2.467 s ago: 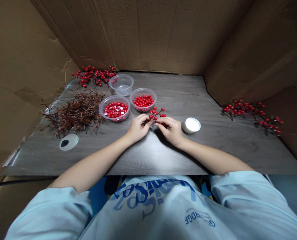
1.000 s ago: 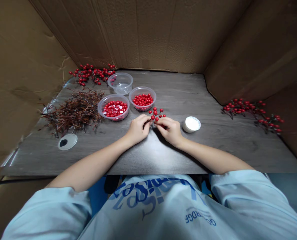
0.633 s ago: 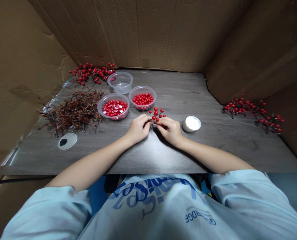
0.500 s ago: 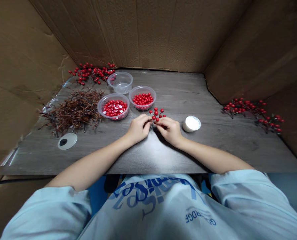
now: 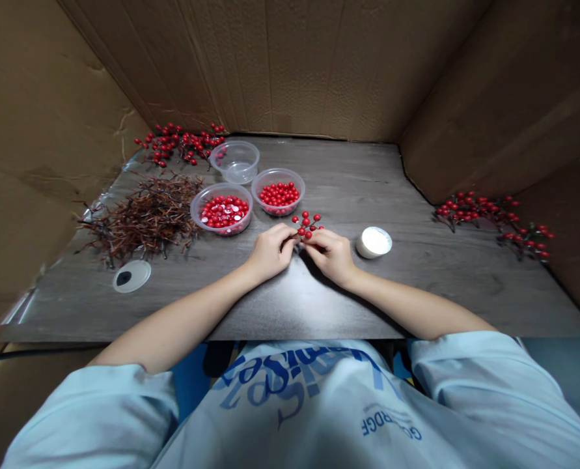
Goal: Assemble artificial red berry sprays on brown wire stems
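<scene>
Between my two hands stands a small artificial berry sprig [image 5: 306,223] with several red berries on thin dark stems. My left hand [image 5: 273,250] is closed in a pinch at the lower end of the sprig. From the other side my right hand [image 5: 332,257] pinches it too, thumb and forefinger close below the berries. The fingers hide the sprig's base. Just beyond my left hand are a clear tub of red berries [image 5: 278,195] and another tub holding red berries with white bits [image 5: 224,212].
A small white-filled cup [image 5: 376,242] stands right of my right hand. On the left lie a heap of bare brown twigs [image 5: 148,215] and a round lid [image 5: 131,276]. Finished-looking berry sprigs [image 5: 182,144] lie behind an open clear tub [image 5: 235,163]; more berry sprigs [image 5: 485,210] lie far right. Cardboard walls [image 5: 309,71] enclose the table.
The berries of the sprig have shifted slightly between my fingers, as if turned a little. Both hands stay in nearly the same place, and the rest is unchanged.
</scene>
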The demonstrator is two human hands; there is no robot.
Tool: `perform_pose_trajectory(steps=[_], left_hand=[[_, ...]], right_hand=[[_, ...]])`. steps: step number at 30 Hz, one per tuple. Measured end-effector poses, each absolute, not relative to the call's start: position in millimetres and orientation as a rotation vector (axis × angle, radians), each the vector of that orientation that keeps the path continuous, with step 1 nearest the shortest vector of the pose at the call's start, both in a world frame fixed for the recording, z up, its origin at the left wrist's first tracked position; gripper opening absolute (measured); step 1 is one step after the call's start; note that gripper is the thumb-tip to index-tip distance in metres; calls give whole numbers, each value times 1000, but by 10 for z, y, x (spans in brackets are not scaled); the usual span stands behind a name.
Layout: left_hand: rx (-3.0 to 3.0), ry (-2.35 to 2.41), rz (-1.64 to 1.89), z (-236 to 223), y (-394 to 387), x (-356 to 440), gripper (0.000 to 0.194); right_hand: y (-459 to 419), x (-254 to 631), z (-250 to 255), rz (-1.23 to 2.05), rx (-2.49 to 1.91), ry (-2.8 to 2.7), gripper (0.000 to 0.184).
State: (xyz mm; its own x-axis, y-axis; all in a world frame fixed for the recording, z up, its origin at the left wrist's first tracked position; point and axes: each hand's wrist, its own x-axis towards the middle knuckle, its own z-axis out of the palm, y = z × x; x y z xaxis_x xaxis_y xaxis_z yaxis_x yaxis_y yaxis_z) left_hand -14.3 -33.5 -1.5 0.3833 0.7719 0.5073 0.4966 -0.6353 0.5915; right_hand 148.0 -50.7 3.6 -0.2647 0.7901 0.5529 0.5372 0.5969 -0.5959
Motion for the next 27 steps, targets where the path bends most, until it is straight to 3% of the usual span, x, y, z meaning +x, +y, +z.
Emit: perform_pose_trajectory(steps=[18,24,27], left_hand=[[2134,1223,1233,48,-309,-152,6],[1702,1225,1207,10,-251,-150,15],[1466,1138,1163,14,-222,-153,23]], right_hand=[[-456,1498,124,374,-1090,-1887,10],[-468,1494,127,504,-1202,-1771,13],[-469,1493,141,657,-1243,-1687,24]])
